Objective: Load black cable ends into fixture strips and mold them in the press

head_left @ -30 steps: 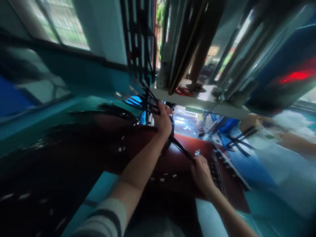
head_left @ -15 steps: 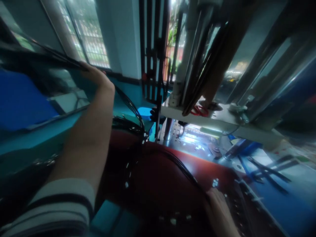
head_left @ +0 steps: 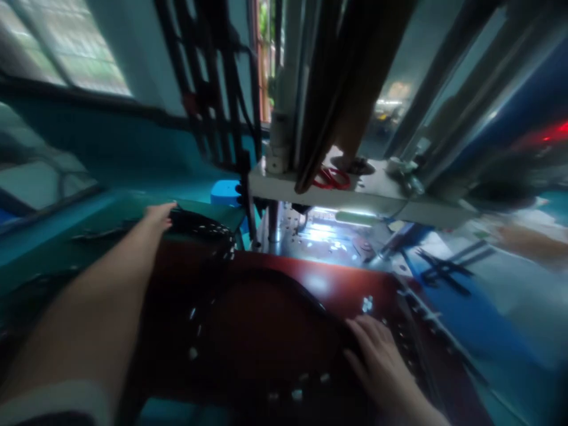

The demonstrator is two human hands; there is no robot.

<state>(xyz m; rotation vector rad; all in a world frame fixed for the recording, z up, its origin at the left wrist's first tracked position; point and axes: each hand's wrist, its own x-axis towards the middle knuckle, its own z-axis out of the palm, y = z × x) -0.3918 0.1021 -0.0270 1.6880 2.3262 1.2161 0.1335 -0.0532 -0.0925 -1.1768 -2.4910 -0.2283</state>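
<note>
At right hand (head_left: 377, 353), blurred black cables (head_left: 286, 280)

Left arm: you wear a pale grey-white fabric sleeve (head_left: 75, 397) with a plain hem circling the arm. A broad dark stripe (head_left: 48, 419) runs just behind that hem. Weave too blurred to read. Your left forearm (head_left: 95, 302), long and tapering, is bare from hem to wrist; bare left hand (head_left: 158, 217), small in view. Right side: slim bare right hand (head_left: 377, 355), bare right forearm (head_left: 419, 408) down to the frame's lower edge.
</note>
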